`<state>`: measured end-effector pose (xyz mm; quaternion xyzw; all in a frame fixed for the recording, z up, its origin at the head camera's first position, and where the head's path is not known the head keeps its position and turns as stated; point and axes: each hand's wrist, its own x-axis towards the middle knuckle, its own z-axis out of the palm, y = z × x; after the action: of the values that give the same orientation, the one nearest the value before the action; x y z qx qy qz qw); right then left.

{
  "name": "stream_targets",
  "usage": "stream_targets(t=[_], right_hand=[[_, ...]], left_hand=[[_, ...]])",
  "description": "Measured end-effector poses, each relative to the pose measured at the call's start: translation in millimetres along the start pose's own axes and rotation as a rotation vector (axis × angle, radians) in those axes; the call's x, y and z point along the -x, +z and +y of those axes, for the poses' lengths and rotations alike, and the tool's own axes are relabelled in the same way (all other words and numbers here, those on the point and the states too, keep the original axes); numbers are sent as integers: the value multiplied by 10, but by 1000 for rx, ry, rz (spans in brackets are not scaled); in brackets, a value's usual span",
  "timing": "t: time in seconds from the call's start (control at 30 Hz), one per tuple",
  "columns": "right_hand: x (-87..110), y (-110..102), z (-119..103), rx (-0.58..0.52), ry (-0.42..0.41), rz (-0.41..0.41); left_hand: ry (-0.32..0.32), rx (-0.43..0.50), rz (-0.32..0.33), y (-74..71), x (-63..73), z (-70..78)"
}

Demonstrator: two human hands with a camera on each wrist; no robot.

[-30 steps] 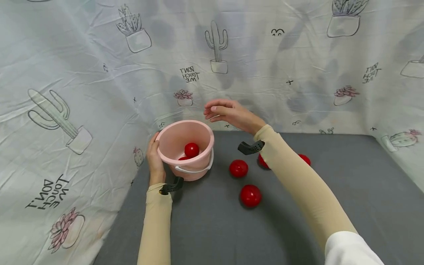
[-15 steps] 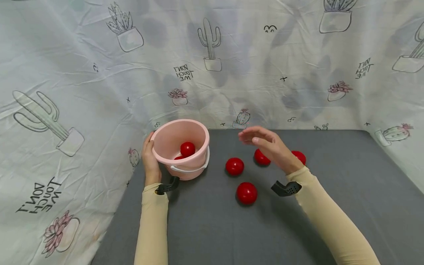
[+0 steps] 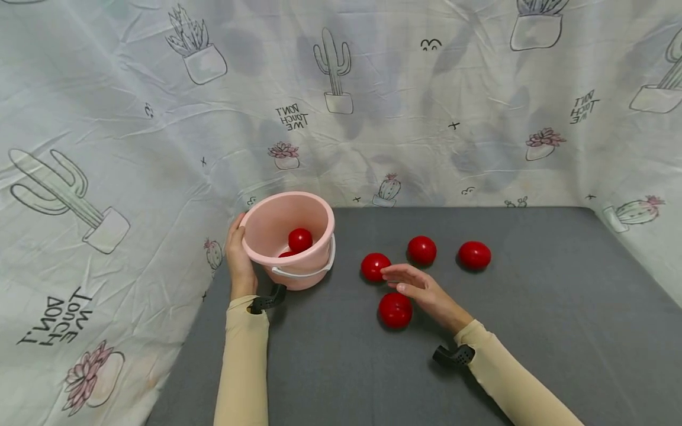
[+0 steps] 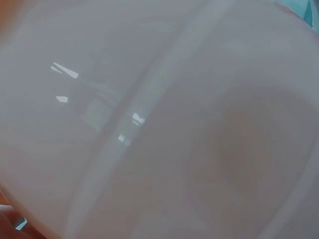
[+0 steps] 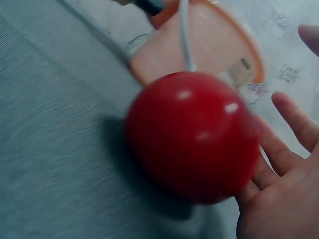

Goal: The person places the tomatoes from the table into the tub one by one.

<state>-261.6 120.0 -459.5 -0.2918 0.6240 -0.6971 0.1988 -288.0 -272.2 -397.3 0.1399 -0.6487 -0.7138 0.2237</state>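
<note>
My left hand holds the side of a pink bucket, fingers up at its rim. Two glossy red balls show inside, the lower one mostly hidden by the front wall. In the left wrist view, the pale bucket wall fills nearly everything. My right hand has its fingers spread and relaxed, just behind and right of the nearest red ball. From the right wrist, this ball appears beside the fingers, which are not closed round it.
More red balls lie on the grey table: one left of the right fingertips, one farther back and one to the right. The bucket's white handle hangs down in front. A cactus-print cloth stands behind.
My right hand has come away from above the bucket, moving right and then down toward the nearest red ball. The left hand stays on the bucket. The view has shifted slightly.
</note>
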Motion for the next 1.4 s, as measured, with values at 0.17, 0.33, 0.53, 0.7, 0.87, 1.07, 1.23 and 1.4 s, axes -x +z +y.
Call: stream_targets(t=[0.17, 0.33, 0.53, 0.7, 0.87, 1.07, 1.23, 1.4], right_hand=[[33, 52, 95, 73, 85, -15], [63, 82, 119, 123, 142, -7], [63, 90, 132, 168, 198, -7], [61, 82, 137, 236, 222, -25], [33, 76, 128, 303, 239, -58], [7, 84, 108, 346, 234, -98], [7, 82, 123, 366, 204, -112], [16, 57, 135, 330, 186, -103]], left_hand=[[5, 5, 3, -13, 14, -7], [15, -1, -2, -17, 18, 1], [9, -1, -2, 1, 20, 8], [0, 0, -5, 18, 33, 11], [-9, -4, -1, 36, 37, 25], [7, 1, 1, 30, 41, 37], [5, -3, 2, 33, 43, 33], [2, -10, -2, 24, 46, 29]])
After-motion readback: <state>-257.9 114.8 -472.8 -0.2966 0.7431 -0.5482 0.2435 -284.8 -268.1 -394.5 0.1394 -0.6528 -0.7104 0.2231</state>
